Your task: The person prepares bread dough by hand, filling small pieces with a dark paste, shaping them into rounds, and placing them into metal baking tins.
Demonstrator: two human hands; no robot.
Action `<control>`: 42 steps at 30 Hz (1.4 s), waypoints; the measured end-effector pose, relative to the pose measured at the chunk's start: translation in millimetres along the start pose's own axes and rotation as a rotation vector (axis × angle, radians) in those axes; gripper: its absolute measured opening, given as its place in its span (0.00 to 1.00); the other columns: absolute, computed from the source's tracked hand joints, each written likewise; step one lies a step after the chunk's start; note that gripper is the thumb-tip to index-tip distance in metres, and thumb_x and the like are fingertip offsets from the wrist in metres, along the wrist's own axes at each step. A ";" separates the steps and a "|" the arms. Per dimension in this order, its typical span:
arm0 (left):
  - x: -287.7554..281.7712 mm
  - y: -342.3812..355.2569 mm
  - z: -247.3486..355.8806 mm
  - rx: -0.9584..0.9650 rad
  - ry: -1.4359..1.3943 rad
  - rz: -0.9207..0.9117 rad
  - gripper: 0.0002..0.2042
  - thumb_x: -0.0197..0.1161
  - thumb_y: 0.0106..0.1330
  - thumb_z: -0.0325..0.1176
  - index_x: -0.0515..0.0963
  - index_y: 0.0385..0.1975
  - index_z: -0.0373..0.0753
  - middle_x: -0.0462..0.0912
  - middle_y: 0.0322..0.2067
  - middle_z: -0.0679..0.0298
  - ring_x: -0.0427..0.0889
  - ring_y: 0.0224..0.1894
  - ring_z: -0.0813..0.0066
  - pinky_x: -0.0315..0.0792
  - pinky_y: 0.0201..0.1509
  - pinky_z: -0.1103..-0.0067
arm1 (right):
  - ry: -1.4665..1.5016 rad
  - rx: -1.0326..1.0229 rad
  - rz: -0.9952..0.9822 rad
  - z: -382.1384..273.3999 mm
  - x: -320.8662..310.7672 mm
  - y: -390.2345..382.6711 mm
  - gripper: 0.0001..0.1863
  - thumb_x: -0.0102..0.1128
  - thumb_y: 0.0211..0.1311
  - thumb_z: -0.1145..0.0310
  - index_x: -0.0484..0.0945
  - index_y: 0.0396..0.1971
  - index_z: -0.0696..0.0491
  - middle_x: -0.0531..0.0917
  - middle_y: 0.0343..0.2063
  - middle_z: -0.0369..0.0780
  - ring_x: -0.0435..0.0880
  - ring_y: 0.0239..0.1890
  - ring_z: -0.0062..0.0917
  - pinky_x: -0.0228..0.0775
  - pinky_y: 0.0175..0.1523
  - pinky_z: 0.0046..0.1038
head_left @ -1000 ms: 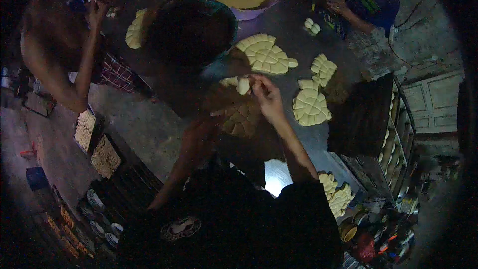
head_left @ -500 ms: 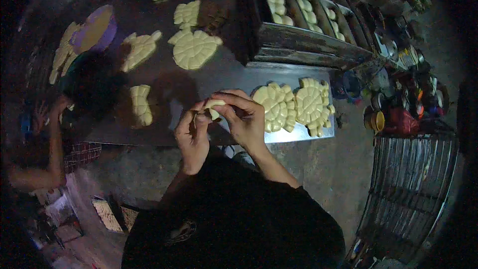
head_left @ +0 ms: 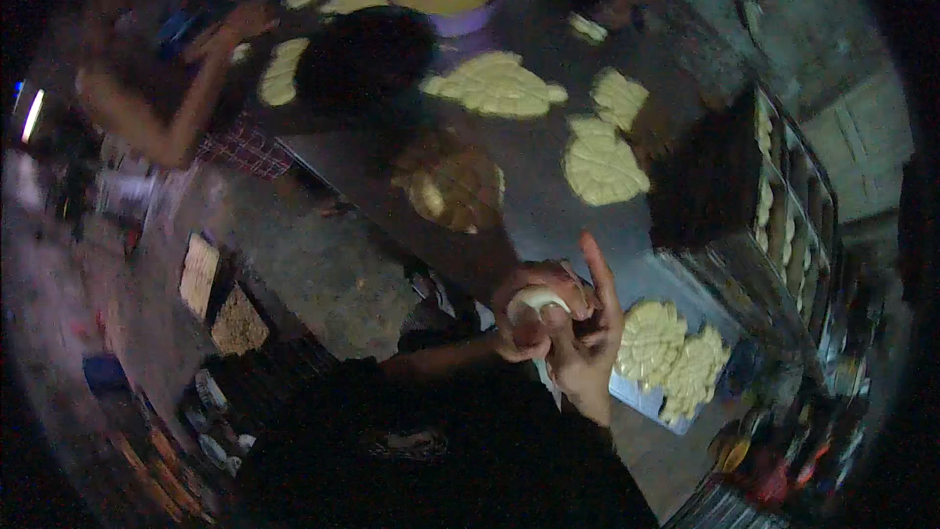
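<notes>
My left hand [head_left: 521, 323] is cupped round a pale dough piece [head_left: 537, 299] low over the front of the metal table [head_left: 587, 235]. My right hand [head_left: 584, 343] grips the same piece, its index finger raised. The image is blurred, so exact finger positions are hard to tell. Beyond my hands lie flat, scored dough shapes [head_left: 597, 167] and a larger one [head_left: 490, 86], with a shadowed dough shape [head_left: 446, 186] nearer. Glossy dough shapes [head_left: 646, 343] sit on a pale metal sheet to my right.
A purple bowl of yellow stuff [head_left: 446, 0] and a large dark basin [head_left: 362, 69] stand at the back. A co-worker's arm [head_left: 176, 127] is at left, another's [head_left: 632, 0] at back right. A compartmented rack of dough [head_left: 793, 225] stands right; trays [head_left: 201, 274] lie below left.
The view has swung right, then back. My hands have come together round the dough and moved lower toward my body. My right index finger has lifted away from the piece.
</notes>
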State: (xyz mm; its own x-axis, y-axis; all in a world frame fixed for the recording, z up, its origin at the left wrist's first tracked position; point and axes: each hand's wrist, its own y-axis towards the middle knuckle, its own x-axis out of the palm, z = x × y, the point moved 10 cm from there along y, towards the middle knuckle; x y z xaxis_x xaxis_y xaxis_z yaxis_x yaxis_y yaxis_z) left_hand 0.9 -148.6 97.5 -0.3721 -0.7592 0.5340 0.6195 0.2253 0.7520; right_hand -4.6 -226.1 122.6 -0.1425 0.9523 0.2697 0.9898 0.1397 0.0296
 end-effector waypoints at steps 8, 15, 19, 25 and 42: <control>-220.6 -7.8 28.7 -0.493 0.417 0.367 0.39 0.60 0.68 0.46 0.46 0.70 0.35 0.65 0.59 0.51 0.77 0.51 0.63 0.75 0.51 0.72 | 0.089 0.371 -0.523 98.2 157.0 123.6 0.37 0.65 0.62 0.64 0.58 0.68 0.52 0.76 0.55 0.44 0.78 0.50 0.25 0.72 0.50 0.25; -345.2 4.4 98.0 -0.665 0.570 0.736 0.28 0.50 0.75 0.39 0.53 0.71 0.43 0.66 0.61 0.56 0.74 0.54 0.67 0.71 0.56 0.72 | -1.205 -0.379 -0.896 145.5 305.1 286.2 0.19 0.50 0.69 0.72 0.73 0.59 0.49 0.83 0.47 0.46 0.85 0.42 0.40 0.75 0.48 0.37; -393.5 -26.1 84.0 -0.890 0.665 0.706 0.24 0.50 0.75 0.40 0.60 0.68 0.40 0.73 0.56 0.54 0.76 0.52 0.66 0.71 0.55 0.71 | -1.324 -0.662 -1.211 229.8 303.5 316.8 0.18 0.45 0.72 0.63 0.74 0.55 0.52 0.83 0.43 0.51 0.82 0.45 0.49 0.72 0.51 0.42; -419.8 -61.5 79.0 -1.161 0.743 0.689 0.21 0.50 0.74 0.40 0.67 0.61 0.36 0.76 0.52 0.51 0.75 0.57 0.62 0.69 0.58 0.70 | -1.280 0.073 -1.078 229.2 291.4 312.4 0.19 0.41 0.75 0.60 0.76 0.50 0.56 0.81 0.43 0.54 0.79 0.47 0.51 0.71 0.51 0.43; -280.5 33.3 83.6 -0.849 0.576 0.468 0.21 0.46 0.76 0.46 0.72 0.55 0.35 0.76 0.50 0.58 0.76 0.50 0.71 0.68 0.58 0.74 | -0.009 0.430 -0.406 167.4 158.2 186.7 0.29 0.61 0.66 0.61 0.66 0.64 0.52 0.79 0.53 0.37 0.78 0.49 0.23 0.72 0.54 0.27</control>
State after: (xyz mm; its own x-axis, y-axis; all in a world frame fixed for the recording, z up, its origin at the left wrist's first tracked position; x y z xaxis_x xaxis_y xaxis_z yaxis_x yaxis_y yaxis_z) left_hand 68.2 123.0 5.1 0.2588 -0.9269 0.2718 0.9656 0.2405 -0.0991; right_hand 156.0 -4.0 9.7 -0.5107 0.8020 0.3099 0.7637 0.5887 -0.2649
